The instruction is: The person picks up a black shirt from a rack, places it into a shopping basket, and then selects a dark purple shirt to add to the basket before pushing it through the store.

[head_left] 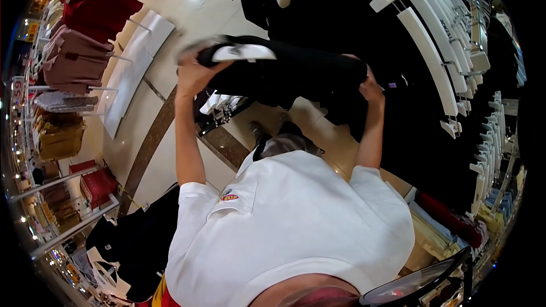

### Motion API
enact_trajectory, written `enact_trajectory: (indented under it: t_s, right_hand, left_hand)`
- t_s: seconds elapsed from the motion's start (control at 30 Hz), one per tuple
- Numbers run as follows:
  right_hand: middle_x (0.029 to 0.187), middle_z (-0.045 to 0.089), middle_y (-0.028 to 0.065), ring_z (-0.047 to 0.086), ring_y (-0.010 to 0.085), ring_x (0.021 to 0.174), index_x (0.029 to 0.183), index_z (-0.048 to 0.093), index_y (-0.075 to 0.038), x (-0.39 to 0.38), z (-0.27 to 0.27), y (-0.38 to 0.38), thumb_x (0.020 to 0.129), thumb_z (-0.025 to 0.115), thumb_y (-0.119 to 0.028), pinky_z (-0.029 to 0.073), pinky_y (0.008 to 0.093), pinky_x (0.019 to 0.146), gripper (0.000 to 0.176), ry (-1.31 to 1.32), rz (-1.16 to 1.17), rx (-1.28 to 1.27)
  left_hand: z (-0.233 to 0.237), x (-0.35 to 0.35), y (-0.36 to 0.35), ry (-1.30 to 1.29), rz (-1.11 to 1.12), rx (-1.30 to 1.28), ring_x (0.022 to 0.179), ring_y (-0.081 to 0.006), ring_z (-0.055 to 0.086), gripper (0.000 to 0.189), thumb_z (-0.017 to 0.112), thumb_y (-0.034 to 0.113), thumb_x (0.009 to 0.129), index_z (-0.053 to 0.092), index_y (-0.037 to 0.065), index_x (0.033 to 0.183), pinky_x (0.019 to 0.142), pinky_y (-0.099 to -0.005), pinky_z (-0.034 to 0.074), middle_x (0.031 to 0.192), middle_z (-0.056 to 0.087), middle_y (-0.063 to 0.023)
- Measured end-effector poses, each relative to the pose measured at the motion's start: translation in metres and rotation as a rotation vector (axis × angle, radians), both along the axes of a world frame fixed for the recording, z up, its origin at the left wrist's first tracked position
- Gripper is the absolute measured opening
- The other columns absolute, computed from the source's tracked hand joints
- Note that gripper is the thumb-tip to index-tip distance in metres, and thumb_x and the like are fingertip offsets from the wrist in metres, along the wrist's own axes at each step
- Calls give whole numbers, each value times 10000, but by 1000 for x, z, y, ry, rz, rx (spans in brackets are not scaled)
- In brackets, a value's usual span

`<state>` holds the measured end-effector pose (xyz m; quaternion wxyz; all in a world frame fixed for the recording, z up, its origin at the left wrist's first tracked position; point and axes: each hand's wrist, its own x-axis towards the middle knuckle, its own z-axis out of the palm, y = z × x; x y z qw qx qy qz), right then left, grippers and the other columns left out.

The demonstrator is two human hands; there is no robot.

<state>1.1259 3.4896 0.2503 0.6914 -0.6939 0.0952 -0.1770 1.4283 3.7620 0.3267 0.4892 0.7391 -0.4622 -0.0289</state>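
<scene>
left hand clamped on black garment at its white hanger end | garment held raised ahead of chest over floor, long axis left-right, spanned between both hands | right hand clenched on opposite end, near row of white hangers | neither hand nearer

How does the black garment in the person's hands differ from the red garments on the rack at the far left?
The black garment is dark; the red garments are bright. The black garment is stretched sideways between the left hand and the right hand; the red garments hang on a rack, untouched. The black garment is one piece; the red garments are several together. Both are shop clothing.
</scene>
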Motion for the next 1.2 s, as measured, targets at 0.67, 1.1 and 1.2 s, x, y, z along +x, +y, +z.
enact_trajectory:
  t_s: [0.67,1.1,1.2]
  right_hand:
    - [1240,490,196,485,320,1142,1258,438,10,224,-119,155,542,861,-375,414,390,956,916,172,418,-690]
    - [965,624,183,610,329,869,1071,567,17,296,-185,212,775,615,-210,504,378,747,376,-281,583,-838]
    - [954,626,179,611,314,858,1063,568,22,313,-184,212,784,603,-216,504,374,737,368,-287,614,-838]
  left_hand:
    - [46,38,168,168,618,-282,735,-102,600,281,799,116,683,676,-24,894,698,-238,463,821,675,-48]
    - [29,45,235,202,798,-426,821,-104,595,273,776,67,709,673,-11,949,779,-238,449,900,670,-48]
    - [31,47,244,198,849,-455,827,-103,591,267,765,59,721,674,-8,962,807,-246,439,902,668,-46]
